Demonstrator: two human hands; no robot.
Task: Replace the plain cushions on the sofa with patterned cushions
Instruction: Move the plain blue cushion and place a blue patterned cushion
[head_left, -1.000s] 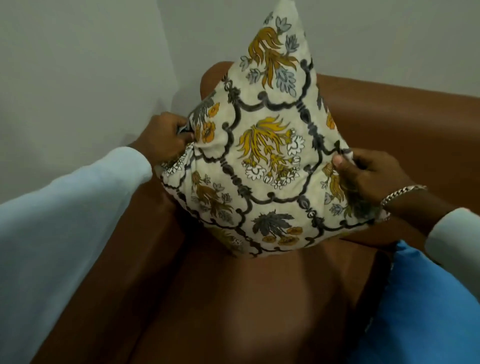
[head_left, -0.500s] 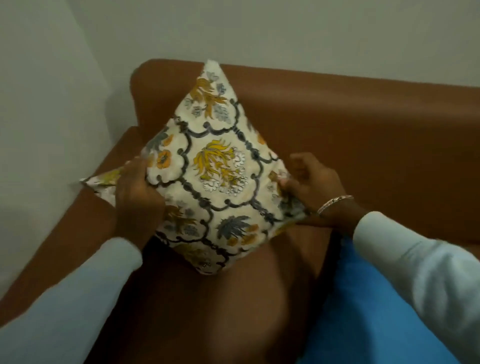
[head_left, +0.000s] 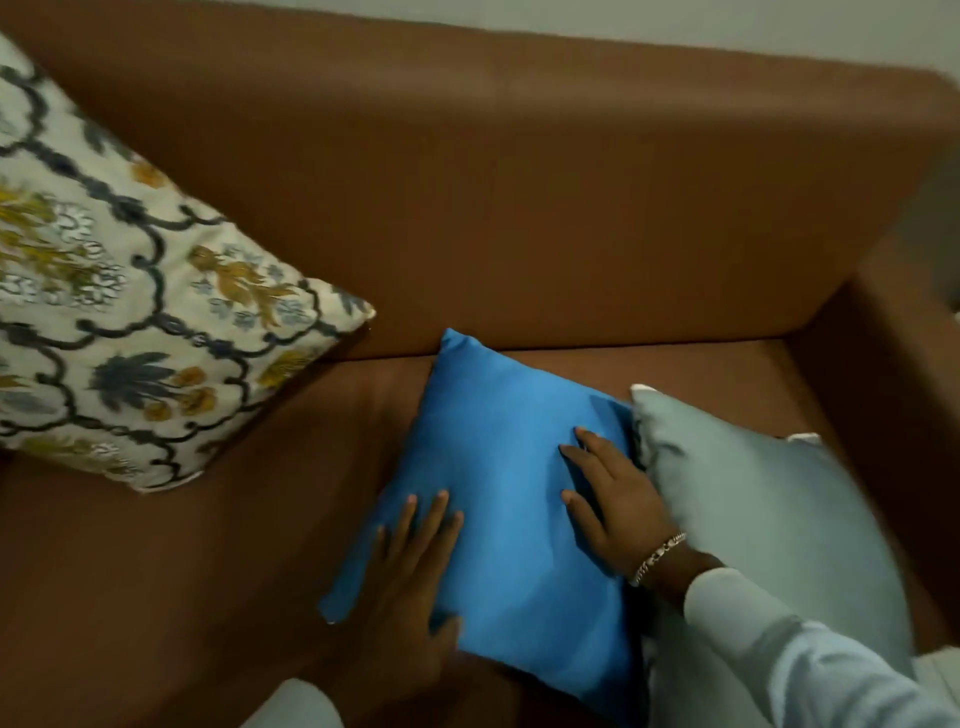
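Head view, both hands (head_left: 410, 566) (head_left: 618, 499) flat on blue cushion (head_left: 509, 467), no writing legible

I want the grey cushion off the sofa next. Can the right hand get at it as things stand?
Probably yes. The right hand lies flat on the blue cushion, right beside the grey cushion, whose near edge looks uncovered.

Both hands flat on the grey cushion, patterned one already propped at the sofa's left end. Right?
Not quite. The head view shows the left hand and right hand flat on the blue cushion; the grey cushion lies beside it. The patterned cushion is at the sofa's left end.
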